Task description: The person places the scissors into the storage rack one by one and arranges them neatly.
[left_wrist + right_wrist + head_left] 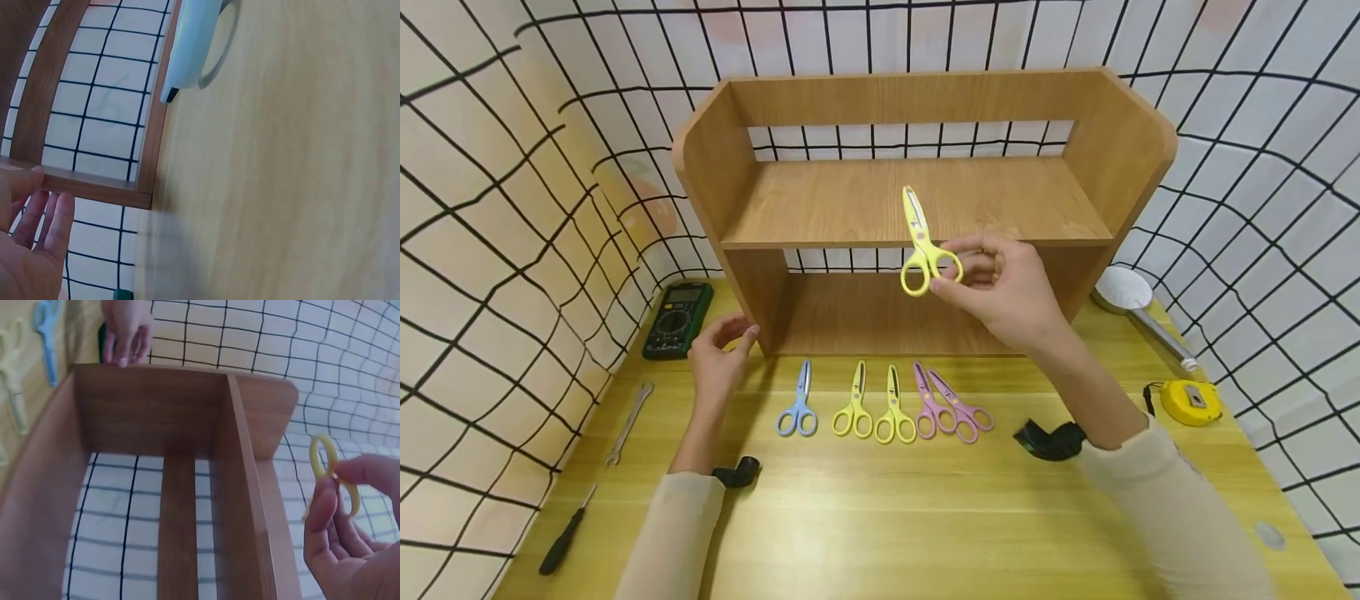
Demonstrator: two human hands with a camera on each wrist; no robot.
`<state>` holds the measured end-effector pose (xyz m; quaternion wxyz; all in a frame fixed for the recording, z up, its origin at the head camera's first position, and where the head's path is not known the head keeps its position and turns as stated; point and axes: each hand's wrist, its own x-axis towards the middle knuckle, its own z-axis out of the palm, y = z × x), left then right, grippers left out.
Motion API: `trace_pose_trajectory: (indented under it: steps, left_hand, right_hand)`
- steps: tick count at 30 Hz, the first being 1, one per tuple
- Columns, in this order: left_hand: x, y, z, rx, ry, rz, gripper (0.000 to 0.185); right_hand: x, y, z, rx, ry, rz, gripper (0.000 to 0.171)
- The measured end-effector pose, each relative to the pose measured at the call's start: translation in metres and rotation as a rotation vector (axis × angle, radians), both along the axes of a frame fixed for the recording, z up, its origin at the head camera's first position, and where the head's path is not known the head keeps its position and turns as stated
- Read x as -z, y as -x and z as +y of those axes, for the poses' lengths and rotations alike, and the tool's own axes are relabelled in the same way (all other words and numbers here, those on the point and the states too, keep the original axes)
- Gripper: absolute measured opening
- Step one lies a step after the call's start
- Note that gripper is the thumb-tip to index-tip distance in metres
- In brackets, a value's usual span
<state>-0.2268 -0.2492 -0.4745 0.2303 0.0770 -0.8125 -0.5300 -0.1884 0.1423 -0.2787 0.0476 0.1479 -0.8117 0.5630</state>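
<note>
1. Yellow scissors [922, 242] hang blades-up in my right hand [1003, 292], just in front of the upper shelf [850, 204] of a wooden rack [1116, 142]. My grip is a pinch of thumb and fingertips on one handle loop; the other loop hangs free.
2. My left hand [718, 358] rests with relaxed, nearly straight fingers against the rack's left front edge, holding nothing.
3. On the worktop [880, 517], in front of the rack, five more scissors lie in a row: a blue pair [797, 408], two yellow pairs [874, 410], and two pink pairs [951, 407] whose handles overlap.
4. To the left lie a green multimeter [676, 319], a wrench [628, 421] and a black-handled screwdriver [567, 533]. To the right sit a yellow tape measure [1191, 402] and a white, long-handled item I cannot identify.
5. Risk, as I judge it: pinching only one loop is a light hold, so the scissors could swing or slip out and fall onto the row below, scattering it. The blade tip could also catch the shelf's front edge.
</note>
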Motion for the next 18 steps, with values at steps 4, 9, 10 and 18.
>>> trace_pose_trajectory:
  steps: [4, 9, 10, 18]
  left_hand:
    - [-0.002, 0.003, 0.0, 0.0, -0.006, 0.007, 0.029]
    - [-0.001, 0.002, 0.0, -0.007, -0.002, 0.004, 0.027]
    - [-0.001, 0.002, 0.0, -0.006, -0.001, 0.004, 0.027]
    - [-0.001, 0.003, 0.004, -0.011, 0.0, 0.02, 0.026]
  right_hand:
    - [-0.016, 0.036, -0.04, 0.015, -0.019, 0.013, 0.044]
    - [-0.025, 0.075, -0.084, 0.009, -0.05, -0.024, 0.044]
    - [-0.026, 0.08, -0.092, 0.007, -0.049, -0.034, 0.044]
    - [-0.03, 0.111, -0.143, -0.034, -0.041, -0.14, 0.039]
